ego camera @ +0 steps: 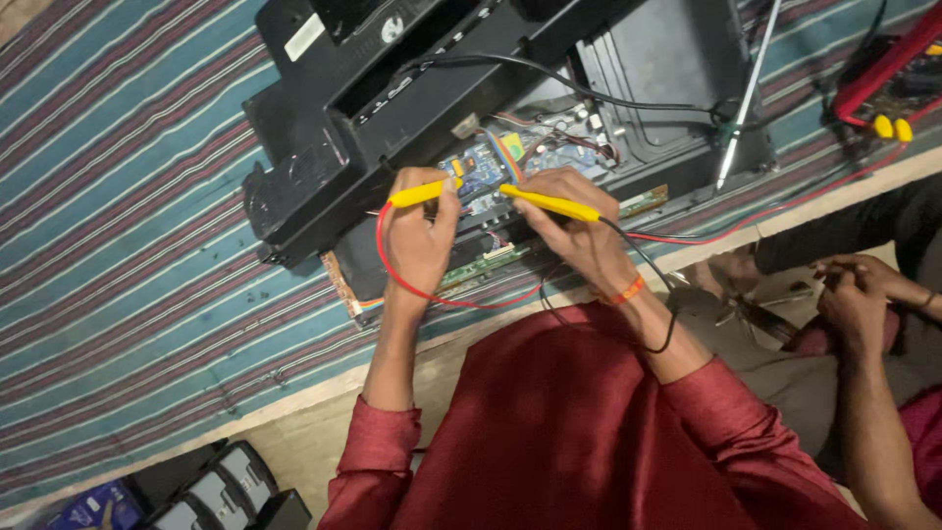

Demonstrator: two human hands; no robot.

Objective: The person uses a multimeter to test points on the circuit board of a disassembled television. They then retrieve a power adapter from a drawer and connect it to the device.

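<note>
Head view: the person's left hand (417, 240) is closed around a yellow test probe with a red lead (424, 192), its tip pointing right toward the exposed blue circuit board (478, 165). The right hand (574, 221) grips a second yellow probe with a black lead (551, 203), its tip pointing left — both tips meet the board near its middle, close together. The board sits in the opened back of a black flat appliance (392, 108), which lies on a striped teal-and-maroon cloth (137, 236) covering the bench.

Progress, as judged: the rear cover is already off and the probes are placed, so testing appears under way; reassembly is not done, and no reading can be seen.

A narrow green circuit strip (481, 267) lies along the near edge of the appliance, just beside the left hand. A screwdriver (744, 103) rests to the right on the black panel. At far right, a red meter case (888, 69) with yellow plugs sits well apart.

Labels: a white rectangular sticker (304, 37) at the appliance's far-left corner, and a small round white mark (392, 28) near it. Another person's clasped hands (854, 290) are at right.
</note>
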